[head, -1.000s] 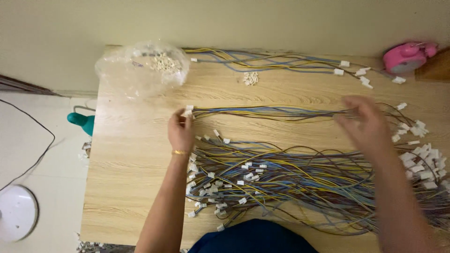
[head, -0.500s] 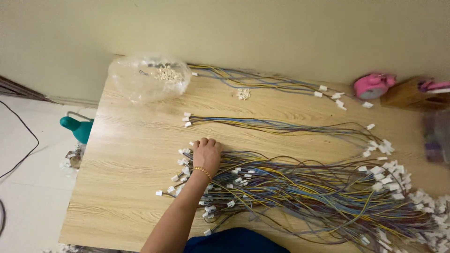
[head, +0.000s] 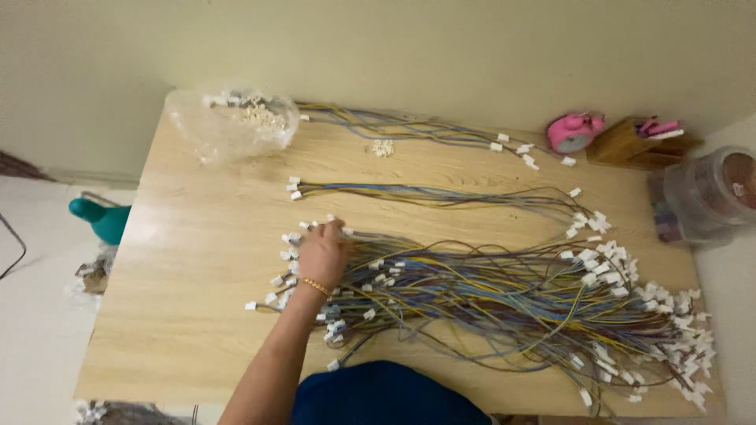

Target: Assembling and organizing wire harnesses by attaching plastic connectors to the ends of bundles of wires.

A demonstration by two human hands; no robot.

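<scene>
Two sorted bundles (head: pixel 441 195) laid at twelve o'clock; big wire heap (head: pixel 504 299) left. Left hand (head: pixel 321 253) resting there, finger state unclear.

Wooden table (head: pixel 197 315) set against the far wall. On it, nearest: large heap of wire harnesses (head: pixel 504 299), spreading from centre to the right edge. Left hand (head: pixel 321 253) resting on the heap's left end, among the connectors there. Just behind the heap, a small wire bundle (head: pixel 433 195) laid left to right. Farther back, another wire bundle (head: pixel 409 126) along the far edge. Plastic bag (head: pixel 236 122) at the far left corner, touching that bundle's left end. Small clock (head: pixel 573 132) and wooden holder (head: pixel 630 145) at the far right. Plastic jar (head: pixel 709 197) right of the table.
</scene>
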